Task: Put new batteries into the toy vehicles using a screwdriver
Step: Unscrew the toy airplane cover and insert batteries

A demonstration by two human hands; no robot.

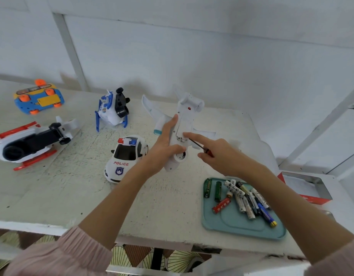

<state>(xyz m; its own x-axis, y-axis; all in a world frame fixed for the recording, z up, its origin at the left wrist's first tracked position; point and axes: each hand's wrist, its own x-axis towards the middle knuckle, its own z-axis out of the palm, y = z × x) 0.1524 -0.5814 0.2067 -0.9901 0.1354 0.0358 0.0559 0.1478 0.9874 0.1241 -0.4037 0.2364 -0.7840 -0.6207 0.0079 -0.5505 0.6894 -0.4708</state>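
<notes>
A white toy airplane (185,124) is held belly-up above the table. My left hand (164,145) grips its fuselage from the left, thumb near the nose. My right hand (218,154) holds a small screwdriver (201,146) with a red handle; its dark shaft points at the battery cover, and my index finger stretches out to touch the cover. A teal tray (240,226) at the right carries several loose batteries (245,198). A white police car (125,157) stands on the table left of my left forearm.
A blue-and-white helicopter (111,110) lies on its side at the back. A red-and-white helicopter (30,144) lies upside down at the left. A blue-and-yellow car (38,98) lies belly-up at far left. A red-and-white box (305,186) stands at the right edge.
</notes>
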